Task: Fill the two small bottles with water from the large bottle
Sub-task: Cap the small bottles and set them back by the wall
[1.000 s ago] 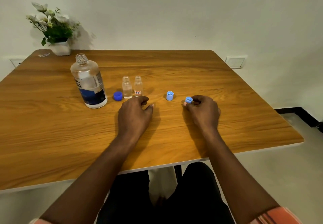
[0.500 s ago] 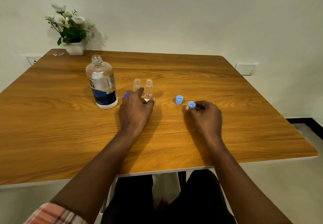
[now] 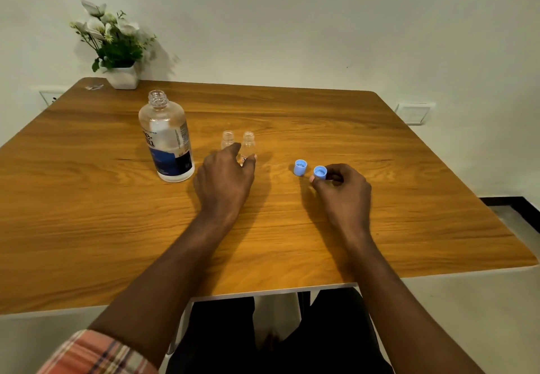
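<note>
Both hands are low. My left hand (image 3: 225,180) keeps loose fingers (image 3: 233,151) right by the small bottles (image 3: 248,142); touching, I cannot tell. My right hand (image 3: 342,192) pinches a blue cap (image 3: 320,172). The large bottle (image 3: 166,140) stands open, upright, just left of my left hand.

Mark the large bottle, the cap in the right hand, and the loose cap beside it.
large bottle (image 3: 168,157): head view, on its blue label.
held cap (image 3: 320,172): head view, on its open top.
loose cap (image 3: 299,171): head view, on its side wall.
</note>
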The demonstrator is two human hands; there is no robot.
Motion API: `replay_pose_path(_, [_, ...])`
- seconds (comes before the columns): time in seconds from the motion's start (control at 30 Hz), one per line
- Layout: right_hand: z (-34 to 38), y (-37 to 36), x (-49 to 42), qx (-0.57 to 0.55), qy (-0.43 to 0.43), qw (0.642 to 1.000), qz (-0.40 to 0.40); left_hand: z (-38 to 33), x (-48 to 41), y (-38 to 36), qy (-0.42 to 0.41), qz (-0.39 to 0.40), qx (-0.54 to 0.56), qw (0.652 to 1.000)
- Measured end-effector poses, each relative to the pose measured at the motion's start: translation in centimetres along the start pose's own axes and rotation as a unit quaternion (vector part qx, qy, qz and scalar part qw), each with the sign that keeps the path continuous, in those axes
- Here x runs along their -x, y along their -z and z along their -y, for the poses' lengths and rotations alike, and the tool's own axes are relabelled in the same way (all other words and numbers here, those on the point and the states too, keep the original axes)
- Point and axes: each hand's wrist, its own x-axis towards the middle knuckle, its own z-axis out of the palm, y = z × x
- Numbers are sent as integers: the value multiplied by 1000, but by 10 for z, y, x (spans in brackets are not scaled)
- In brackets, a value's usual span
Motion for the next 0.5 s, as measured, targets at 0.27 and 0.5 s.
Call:
replay_pose_path(0.27, [16,-15,-14,-30,91,994,43,1,-1,-4,19,9,-9,1000])
replay_pose_path(0.5, [48,-44,-45,30,154,976,149,0,-6,-7,33,20,-8,999])
